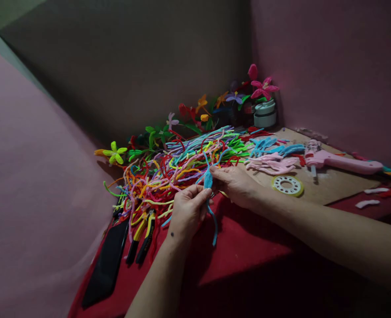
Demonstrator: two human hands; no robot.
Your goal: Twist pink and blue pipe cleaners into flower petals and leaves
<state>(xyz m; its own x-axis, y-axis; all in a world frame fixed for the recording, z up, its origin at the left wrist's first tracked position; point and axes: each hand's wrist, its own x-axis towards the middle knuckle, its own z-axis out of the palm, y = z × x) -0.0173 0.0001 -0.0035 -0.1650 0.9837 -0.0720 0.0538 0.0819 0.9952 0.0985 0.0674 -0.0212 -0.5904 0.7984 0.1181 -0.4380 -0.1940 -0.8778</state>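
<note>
Between my two hands is a blue pipe cleaner piece point(208, 179), a flat petal shape with thin ends sticking up and one tail hanging down. My left hand point(189, 206) pinches its lower end between thumb and fingers. At its upper right, my right hand point(232, 182) grips the piece, some fingertips hidden behind it. Just behind lies a big tangled heap of coloured pipe cleaners point(162, 176). Blue petal pieces point(265, 146) and pink petal pieces point(271, 164) rest on a brown board to the right.
Yellow-and-black pliers point(145, 238) and a black phone point(107, 265) lie at the left on the red cloth point(242, 260). A pink glue gun point(341, 160) and a tape roll point(287, 185) are on the board point(341, 187). Finished pipe cleaner flowers point(265, 88) line the back wall near a pale container point(265, 117).
</note>
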